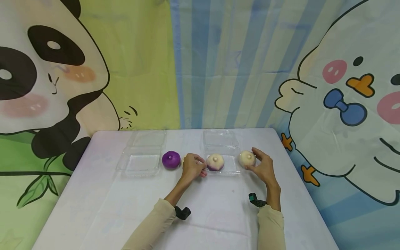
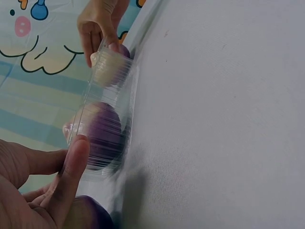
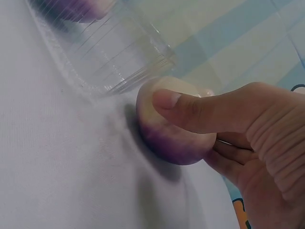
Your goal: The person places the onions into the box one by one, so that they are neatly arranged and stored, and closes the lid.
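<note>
My right hand [image 1: 264,166] grips a round cream-and-purple ball with a small knob on top [image 1: 247,158], thumb on its near side in the right wrist view. The ball is beside the right end of an open clear plastic box [image 1: 230,165]. A similar ball [image 1: 215,162] sits in that box's left part. At the box's left edge, my left hand [image 1: 192,167] pinches the rim between thumb [image 2: 78,155] and fingers. Behind the left hand, another cream-and-purple ball [image 2: 90,214] is mostly hidden. Left of it rests a deep purple ball [image 1: 171,160].
A second open clear plastic box [image 1: 142,165] lies on the left of the white table [image 1: 125,215], its lid [image 1: 148,139] folded back. The right box's lid [image 1: 220,139] also leans back. Behind the table hangs a cartoon-printed curtain [image 1: 215,69].
</note>
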A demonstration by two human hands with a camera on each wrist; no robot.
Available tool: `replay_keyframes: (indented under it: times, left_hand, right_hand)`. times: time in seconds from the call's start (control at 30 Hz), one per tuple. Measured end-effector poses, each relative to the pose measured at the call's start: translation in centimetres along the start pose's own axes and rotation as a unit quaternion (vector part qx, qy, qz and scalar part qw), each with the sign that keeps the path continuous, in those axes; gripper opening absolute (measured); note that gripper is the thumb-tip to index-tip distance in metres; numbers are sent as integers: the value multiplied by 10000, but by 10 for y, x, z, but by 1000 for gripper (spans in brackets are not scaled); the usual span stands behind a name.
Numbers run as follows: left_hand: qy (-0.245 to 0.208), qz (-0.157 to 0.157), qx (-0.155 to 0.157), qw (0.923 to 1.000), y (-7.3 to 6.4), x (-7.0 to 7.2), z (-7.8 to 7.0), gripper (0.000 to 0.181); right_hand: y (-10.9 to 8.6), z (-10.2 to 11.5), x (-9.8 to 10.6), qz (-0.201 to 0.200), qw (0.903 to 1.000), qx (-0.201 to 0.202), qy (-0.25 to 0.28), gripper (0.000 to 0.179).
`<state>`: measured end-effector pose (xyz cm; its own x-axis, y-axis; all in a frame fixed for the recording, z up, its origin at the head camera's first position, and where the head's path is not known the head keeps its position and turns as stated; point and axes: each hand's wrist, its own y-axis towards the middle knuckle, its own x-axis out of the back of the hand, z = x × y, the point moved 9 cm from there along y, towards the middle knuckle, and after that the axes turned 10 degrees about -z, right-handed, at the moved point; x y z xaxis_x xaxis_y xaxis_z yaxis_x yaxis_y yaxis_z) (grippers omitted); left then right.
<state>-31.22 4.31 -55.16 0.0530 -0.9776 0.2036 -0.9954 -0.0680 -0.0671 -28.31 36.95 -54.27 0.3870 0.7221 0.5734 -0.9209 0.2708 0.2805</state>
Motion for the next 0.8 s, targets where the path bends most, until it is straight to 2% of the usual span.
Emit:
replay_keyframes:
  times: [0.17,0.37,0.57,0.8]
  left_hand:
    - [5,16,-29,10000,0,0,0,9]
    - [79,18,-91,9999,-1,0,-1,8]
    - [55,-44,-1,10000,-2,1,0,8]
    - [12,-59,41,10000,-2,1,-2,8]
  right_hand:
    - [1,-3,-4,100,9999,-30,15,90]
    - [2,-7,-6,41,9999,24,-93,86]
    - [1,-6,-6,-72,9999,138,-12,80]
    - [-2,-7,-5,-130,9999,56,-55,77]
